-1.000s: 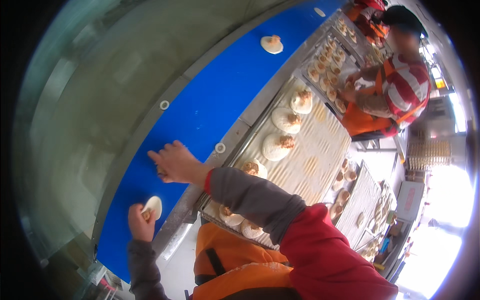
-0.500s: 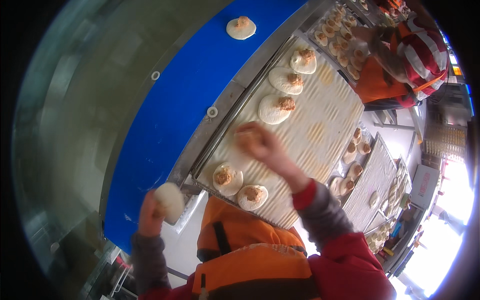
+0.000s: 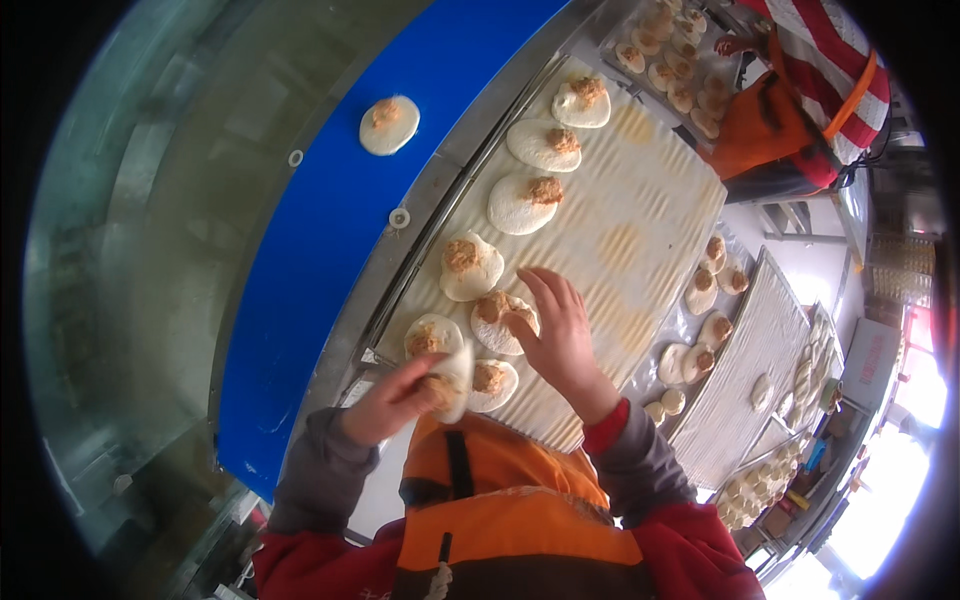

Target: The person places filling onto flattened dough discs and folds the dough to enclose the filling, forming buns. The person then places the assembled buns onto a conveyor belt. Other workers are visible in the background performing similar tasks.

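My left hand (image 3: 392, 402) pinches a pale dough round (image 3: 458, 380) topped with orange-brown filling, tilted above the near corner of a ridged baking tray (image 3: 650, 260). Fingers spread, my right hand (image 3: 566, 338) hovers over the tray, its thumb and fingertips beside another filled dough round (image 3: 503, 335); whether they touch it I cannot tell. Along the tray's left side lie several more filled rounds, among them a round one (image 3: 485, 275) and a wider one (image 3: 515, 212). Part of the round (image 3: 430, 328) at the near left is hidden by the held dough.
To the left runs a blue conveyor belt (image 3: 290, 300) with one filled dough round (image 3: 400, 130) on it. Other trays and filled rounds (image 3: 700, 292) stand to the right. A person in an orange apron (image 3: 755, 125) is at the far right, beside a full tray.
My left hand has moved right from the belt to the tray, holding dough. My right hand has opened and shifted right and nearer. Two more rounds show on the tray; the belt's round has come nearer.
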`<action>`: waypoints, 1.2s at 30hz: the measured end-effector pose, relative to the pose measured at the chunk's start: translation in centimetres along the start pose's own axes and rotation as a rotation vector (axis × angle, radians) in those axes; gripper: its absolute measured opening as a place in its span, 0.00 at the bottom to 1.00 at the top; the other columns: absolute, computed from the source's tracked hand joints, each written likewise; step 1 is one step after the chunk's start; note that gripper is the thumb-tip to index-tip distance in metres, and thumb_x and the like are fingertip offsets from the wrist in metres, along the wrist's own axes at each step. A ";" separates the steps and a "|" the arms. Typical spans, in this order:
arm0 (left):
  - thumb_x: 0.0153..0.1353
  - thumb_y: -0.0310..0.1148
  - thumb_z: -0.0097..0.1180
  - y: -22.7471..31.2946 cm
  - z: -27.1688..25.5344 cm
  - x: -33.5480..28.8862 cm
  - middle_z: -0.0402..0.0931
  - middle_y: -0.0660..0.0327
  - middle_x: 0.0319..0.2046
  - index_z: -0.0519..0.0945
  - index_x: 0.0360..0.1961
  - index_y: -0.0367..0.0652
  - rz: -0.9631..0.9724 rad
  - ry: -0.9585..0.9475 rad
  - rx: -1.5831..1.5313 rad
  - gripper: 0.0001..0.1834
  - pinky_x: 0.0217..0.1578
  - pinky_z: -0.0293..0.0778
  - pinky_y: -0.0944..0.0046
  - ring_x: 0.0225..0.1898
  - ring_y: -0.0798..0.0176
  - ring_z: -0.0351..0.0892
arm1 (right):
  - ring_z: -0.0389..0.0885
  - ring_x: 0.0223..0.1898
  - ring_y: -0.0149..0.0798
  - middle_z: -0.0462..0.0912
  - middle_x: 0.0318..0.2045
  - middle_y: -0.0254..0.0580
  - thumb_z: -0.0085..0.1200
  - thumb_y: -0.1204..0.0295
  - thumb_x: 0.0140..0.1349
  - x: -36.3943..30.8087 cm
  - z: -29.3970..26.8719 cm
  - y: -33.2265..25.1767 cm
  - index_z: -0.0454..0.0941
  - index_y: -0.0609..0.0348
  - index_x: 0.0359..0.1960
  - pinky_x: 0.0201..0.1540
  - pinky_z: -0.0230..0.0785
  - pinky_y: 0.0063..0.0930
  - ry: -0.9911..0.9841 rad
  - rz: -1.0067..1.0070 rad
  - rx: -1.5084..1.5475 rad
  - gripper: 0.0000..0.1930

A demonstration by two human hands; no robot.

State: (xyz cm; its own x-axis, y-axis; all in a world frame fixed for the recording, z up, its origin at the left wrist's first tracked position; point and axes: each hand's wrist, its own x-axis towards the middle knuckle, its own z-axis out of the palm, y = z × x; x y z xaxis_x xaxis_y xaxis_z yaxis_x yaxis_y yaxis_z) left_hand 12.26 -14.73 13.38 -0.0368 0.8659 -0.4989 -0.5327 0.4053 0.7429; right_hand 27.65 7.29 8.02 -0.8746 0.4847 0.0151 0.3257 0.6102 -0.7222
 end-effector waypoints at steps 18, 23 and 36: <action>0.57 0.33 0.62 4.6 -6.2 11.2 0.76 0.50 0.44 0.75 0.46 0.39 0.868 0.964 1.062 0.18 0.45 0.74 0.51 0.45 0.46 0.77 | 0.82 0.31 0.37 0.81 0.37 0.40 0.58 0.70 0.63 4.6 -2.5 7.0 0.81 0.57 0.44 0.35 0.76 0.32 0.106 0.267 -0.243 0.09; 0.66 0.42 0.54 0.9 -18.8 4.4 0.71 0.46 0.56 0.71 0.60 0.40 0.092 1.379 1.348 0.26 0.55 0.69 0.44 0.60 0.41 0.67 | 0.82 0.34 0.30 0.81 0.41 0.34 0.55 0.77 0.65 7.7 -2.3 5.3 0.80 0.55 0.47 0.34 0.73 0.22 0.269 0.124 -0.051 0.10; 0.57 0.36 0.63 -5.9 -20.7 -8.9 0.75 0.46 0.38 0.76 0.40 0.37 0.285 1.174 1.357 0.15 0.43 0.73 0.49 0.41 0.41 0.76 | 0.83 0.33 0.28 0.85 0.32 0.37 0.51 0.80 0.65 0.3 -1.2 5.6 0.81 0.59 0.47 0.34 0.75 0.22 0.272 0.351 0.158 0.11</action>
State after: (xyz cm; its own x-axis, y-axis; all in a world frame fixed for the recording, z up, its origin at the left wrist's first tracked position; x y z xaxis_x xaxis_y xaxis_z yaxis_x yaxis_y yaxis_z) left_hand -1.78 -30.89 4.14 -0.8238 0.5541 0.1195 0.5560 0.7488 0.3609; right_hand 29.67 11.60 4.77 -0.5885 0.8042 -0.0832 0.5075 0.2873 -0.8124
